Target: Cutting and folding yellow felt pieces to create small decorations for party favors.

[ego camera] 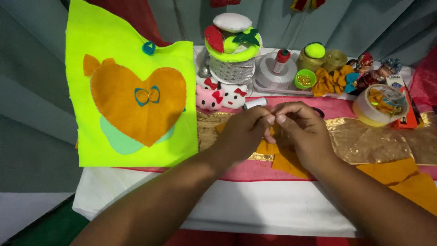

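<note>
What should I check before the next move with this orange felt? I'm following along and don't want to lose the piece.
1. Both hands on the piece: left hand and right hand pinch the orange felt piece together: ok.
2. Felt clear of the gold fabric: it overlaps it: not ok.
3. Spare orange felt sheets within reach at right: ok.
4. Needle or thread in the fingertips: cannot tell.
5. Yellow-green heart panel out of the way at left: ok.

Craft table (felt pieces [396,171], ribbon rolls [273,70])
</note>
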